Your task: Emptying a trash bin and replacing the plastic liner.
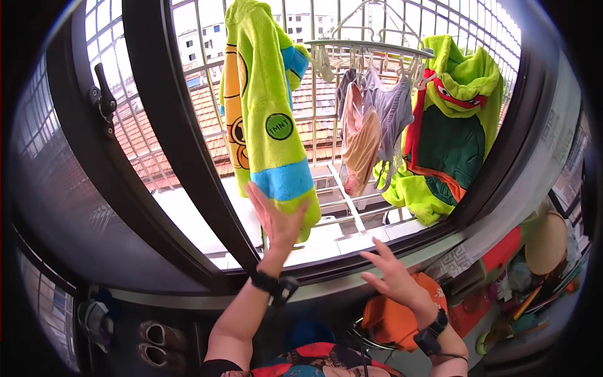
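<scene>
A lime-green plush garment [270,94] with a blue band and a round green patch hangs in the open window. My left hand [276,220] lies against its lower end, fingers stretched out and not closed round the cloth. Lower and to the right, over the window sill, my right hand [396,276] is open with its fingers apart and holds nothing. Another lime-green plush garment [452,138], with a hood, a red eye band and a dark green front, hangs at the right. Between the two, small grey and pinkish clothes [377,119] hang from a clip hanger [370,45].
Metal window bars [314,125] stand behind the laundry. A dark window frame [182,138] rises at the left. Below the sill are an orange cloth item [402,314] and a pair of shoes [162,345]. Assorted household things [534,270] crowd the right side.
</scene>
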Demonstrator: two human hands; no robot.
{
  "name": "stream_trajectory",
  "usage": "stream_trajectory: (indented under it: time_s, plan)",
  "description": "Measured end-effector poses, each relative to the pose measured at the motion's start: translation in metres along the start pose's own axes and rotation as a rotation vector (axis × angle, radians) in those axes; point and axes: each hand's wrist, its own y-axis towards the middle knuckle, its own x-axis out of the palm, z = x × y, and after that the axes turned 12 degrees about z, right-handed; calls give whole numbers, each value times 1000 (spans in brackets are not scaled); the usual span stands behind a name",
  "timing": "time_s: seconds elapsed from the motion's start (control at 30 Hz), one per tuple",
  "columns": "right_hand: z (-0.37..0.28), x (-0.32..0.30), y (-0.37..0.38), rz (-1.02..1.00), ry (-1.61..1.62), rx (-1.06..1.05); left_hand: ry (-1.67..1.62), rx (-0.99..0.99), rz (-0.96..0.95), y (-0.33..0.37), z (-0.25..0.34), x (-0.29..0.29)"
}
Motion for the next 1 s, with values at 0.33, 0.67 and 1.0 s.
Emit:
stream_trajectory:
  time_s: [0.33, 0.67, 1.0]
  plan:
    - [70, -3, 16, -252, 253, -56, -453, -220, 228, 62, -33, 7]
    - [91, 45, 109, -263, 456, -110, -863, -615, 64, 15, 62, -89]
    - [50, 185, 185, -254, 375, -106, -555, -477, 94, 12, 117, -106]
